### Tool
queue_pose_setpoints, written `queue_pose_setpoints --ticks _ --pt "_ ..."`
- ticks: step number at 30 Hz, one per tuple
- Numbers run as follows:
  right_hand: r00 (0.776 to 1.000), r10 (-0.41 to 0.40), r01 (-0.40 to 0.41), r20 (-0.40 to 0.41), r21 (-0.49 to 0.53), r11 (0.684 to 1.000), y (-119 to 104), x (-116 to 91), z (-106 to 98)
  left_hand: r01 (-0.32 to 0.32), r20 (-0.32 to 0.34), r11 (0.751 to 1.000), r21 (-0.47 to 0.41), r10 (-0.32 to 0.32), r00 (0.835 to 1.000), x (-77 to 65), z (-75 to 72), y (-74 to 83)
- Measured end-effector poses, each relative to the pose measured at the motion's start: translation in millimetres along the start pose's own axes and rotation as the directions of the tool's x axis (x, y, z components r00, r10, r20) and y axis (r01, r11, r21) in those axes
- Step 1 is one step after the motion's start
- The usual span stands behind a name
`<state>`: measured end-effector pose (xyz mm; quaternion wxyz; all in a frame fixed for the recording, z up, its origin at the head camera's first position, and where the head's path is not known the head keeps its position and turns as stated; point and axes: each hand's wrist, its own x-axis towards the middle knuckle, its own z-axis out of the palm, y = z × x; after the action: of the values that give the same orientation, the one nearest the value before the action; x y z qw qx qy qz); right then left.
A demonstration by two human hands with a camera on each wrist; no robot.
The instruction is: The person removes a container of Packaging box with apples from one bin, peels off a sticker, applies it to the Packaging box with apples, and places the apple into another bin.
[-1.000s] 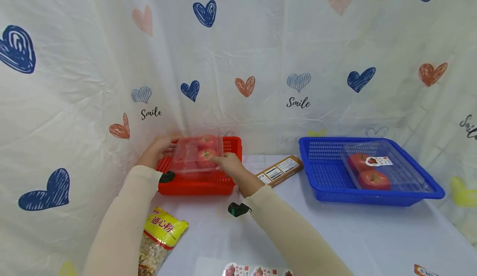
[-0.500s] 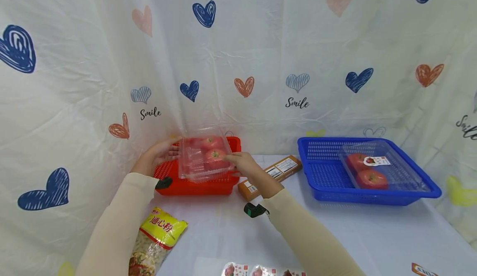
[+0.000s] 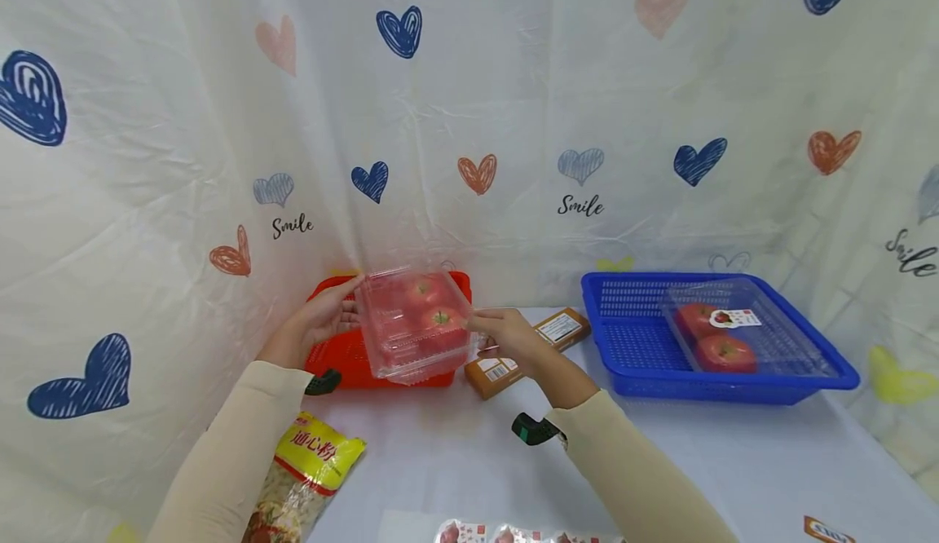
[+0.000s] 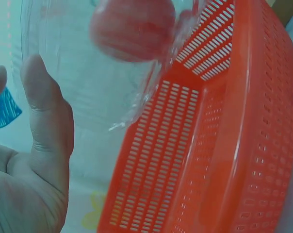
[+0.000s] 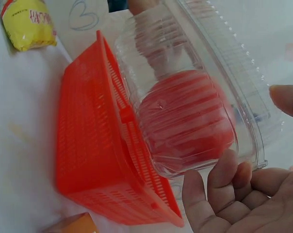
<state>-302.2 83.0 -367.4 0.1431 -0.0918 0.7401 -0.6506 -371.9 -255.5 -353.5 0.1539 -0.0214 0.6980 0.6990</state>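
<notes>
A clear plastic clamshell box [image 3: 385, 306] with two red apples [image 3: 444, 321] inside is held up between both hands, tilted, over the front of a red plastic basket [image 3: 333, 364]. My left hand [image 3: 317, 319] grips the box's left side, its thumb at the upper left corner. In the left wrist view a finger [image 4: 42, 97] lies along the clear wall. The right hand [image 3: 513, 343] holds the opposite side. Its fingertips [image 5: 224, 167] press the ribbed wall in the right wrist view, with the thumb [image 5: 286, 99] at the lid side.
A blue basket [image 3: 726, 386] on the right holds another clear box [image 3: 778, 339] of apples bearing a label. Between the baskets lies a brown carton [image 3: 490, 376]. A yellow-topped bag of pasta [image 3: 311, 453] is at front left, a sheet of apple stickers [image 3: 506, 533] at the front edge.
Both hands have brought the box out of the red basket, toward the camera and to the right, tilting it. The right arm has swung right, uncovering more of the brown carton.
</notes>
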Motion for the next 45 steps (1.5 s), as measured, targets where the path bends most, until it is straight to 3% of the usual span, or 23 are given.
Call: queue_pose_setpoints --ticks 5,15,30,36,45 --pt "1.0 -0.019 0.019 0.01 -0.019 1.0 2 -12 -11 0.002 0.033 1.0 0.023 -0.003 0.999 -2.2 6.2 -1.7" --pt "0.995 -0.043 0.039 0.092 0.043 0.998 6 -31 -23 -0.017 0.026 0.999 0.041 0.016 1.0 -11.9 11.9 -10.7" --pt "0.987 -0.084 0.068 0.136 0.119 0.991 10 -60 -38 -0.035 0.113 0.999 0.016 0.033 0.993 -38.7 26.6 -21.6" --pt "0.989 -0.073 0.056 0.129 0.126 0.99 16 -72 -44 -0.051 0.185 0.999 -0.003 0.051 0.981 -47.5 33.5 -29.9" --pt "0.992 -0.094 0.08 0.088 0.155 0.985 22 -84 -54 -0.094 0.312 0.995 -0.032 0.099 0.945 -60.2 42.5 -38.1"
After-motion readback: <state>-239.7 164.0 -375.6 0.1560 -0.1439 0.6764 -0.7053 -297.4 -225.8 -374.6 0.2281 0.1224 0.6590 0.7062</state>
